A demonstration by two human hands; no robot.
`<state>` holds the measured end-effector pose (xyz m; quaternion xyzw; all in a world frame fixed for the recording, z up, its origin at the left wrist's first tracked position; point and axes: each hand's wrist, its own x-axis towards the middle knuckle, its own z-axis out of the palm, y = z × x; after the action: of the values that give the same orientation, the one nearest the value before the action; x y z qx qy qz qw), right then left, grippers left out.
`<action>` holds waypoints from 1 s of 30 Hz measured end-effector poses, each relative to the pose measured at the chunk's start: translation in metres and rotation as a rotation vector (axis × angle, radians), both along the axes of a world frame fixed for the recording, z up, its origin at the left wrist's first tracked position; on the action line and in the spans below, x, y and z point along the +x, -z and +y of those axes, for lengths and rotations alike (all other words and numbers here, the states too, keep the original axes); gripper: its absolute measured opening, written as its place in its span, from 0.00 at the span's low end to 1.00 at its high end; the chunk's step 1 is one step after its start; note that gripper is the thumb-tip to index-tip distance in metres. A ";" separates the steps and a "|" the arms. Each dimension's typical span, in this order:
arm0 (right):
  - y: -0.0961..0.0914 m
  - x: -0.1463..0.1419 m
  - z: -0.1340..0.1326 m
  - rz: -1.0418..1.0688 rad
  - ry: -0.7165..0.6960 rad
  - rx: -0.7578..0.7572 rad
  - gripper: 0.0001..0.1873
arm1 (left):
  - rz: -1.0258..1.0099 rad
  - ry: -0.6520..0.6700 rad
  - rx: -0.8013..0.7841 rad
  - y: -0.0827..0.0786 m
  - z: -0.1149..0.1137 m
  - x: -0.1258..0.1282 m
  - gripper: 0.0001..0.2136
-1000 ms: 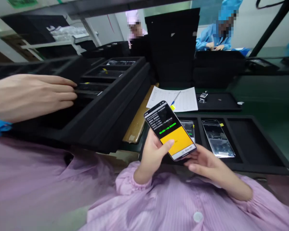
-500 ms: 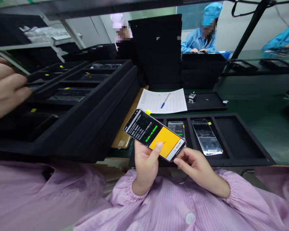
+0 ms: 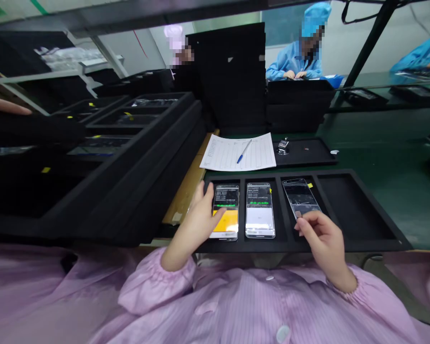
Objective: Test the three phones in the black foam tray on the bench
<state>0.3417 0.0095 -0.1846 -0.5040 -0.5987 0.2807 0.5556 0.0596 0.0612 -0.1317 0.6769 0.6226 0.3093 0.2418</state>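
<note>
My left hand (image 3: 197, 216) is open, fingers spread, at the left side of a phone (image 3: 226, 223) with a dark and orange screen. Its thumb lies over the screen's edge. That phone sits in the leftmost compartment of a black foam tray (image 3: 308, 246). One compartment over lies a second phone (image 3: 260, 220), its screen dark above and pale below. My right hand (image 3: 322, 241) pinches a small flat brownish piece (image 3: 298, 214), too small to name surely, above the lower part of a third phone (image 3: 300, 192). This phone lies slantwise and bears a yellow tab.
Behind the tray lie a printed sheet (image 3: 215, 155), a blue pen (image 3: 243, 152) and a shallow black tray (image 3: 317, 155) with small items. Stacked black trays (image 3: 172, 143) rise on the left, where another person's hand (image 3: 7, 105) shows. Co-workers sit beyond.
The orange-screen phone has gone from my left hand into the leftmost compartment, and that hand has opened. My right hand has moved right, now showing a small piece. The other person's hand shifted.
</note>
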 end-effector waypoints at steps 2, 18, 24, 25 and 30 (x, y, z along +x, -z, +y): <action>0.003 0.000 -0.002 -0.062 -0.004 0.022 0.10 | 0.265 0.046 0.130 -0.010 0.010 0.025 0.23; 0.010 0.007 -0.007 -0.054 -0.038 0.036 0.07 | 0.109 0.254 -0.013 -0.002 0.067 0.066 0.14; -0.006 0.006 -0.002 0.496 -0.132 -0.163 0.15 | -0.599 0.396 -0.374 0.018 0.025 0.065 0.30; -0.010 0.004 -0.001 0.605 -0.182 -0.271 0.16 | -0.667 0.377 -0.410 0.019 0.020 0.066 0.30; -0.027 -0.015 -0.006 0.872 -0.442 -0.695 0.15 | -0.968 0.245 -0.358 -0.007 0.001 0.076 0.25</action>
<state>0.3271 0.0040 -0.1573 -0.3580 -0.2793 0.7500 0.4810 0.1359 0.0623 -0.1244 0.4726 0.3994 0.4449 0.6475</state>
